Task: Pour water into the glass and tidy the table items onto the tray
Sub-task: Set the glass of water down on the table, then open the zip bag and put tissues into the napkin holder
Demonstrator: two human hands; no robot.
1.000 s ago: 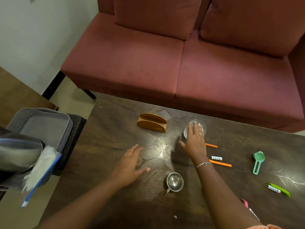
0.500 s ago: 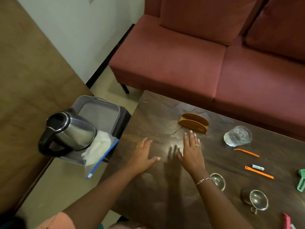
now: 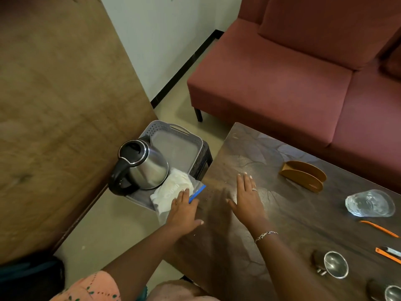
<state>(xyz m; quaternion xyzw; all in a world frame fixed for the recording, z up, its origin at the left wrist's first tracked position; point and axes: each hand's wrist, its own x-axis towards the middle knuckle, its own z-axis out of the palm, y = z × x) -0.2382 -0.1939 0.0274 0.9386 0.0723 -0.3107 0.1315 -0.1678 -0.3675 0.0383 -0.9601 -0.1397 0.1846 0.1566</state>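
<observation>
A steel kettle [image 3: 143, 167] with a black handle stands in a grey tray [image 3: 180, 146] on a low stool left of the dark table [image 3: 249, 246]. Beside the kettle lies a clear zip bag [image 3: 173, 192] holding something white. My left hand [image 3: 184, 211] hovers at the table's left edge, fingers straight, fingertips at the bag's blue strip. Further right, my right hand [image 3: 247, 196] is flat over the table, holding nothing. An empty clear glass [image 3: 370, 203] stands at the right.
A brown napkin holder [image 3: 303, 175] sits behind the glass. Orange sticks [image 3: 379, 228] and steel cups [image 3: 335, 265] lie along the table's right side. A red sofa [image 3: 293, 83] runs behind the table, and a wooden panel [image 3: 54, 116] fills the left.
My view has swung left, bringing the kettle and tray into full sight. My right hand left the glass and moved left; my left hand reached to the table's left edge by the bag.
</observation>
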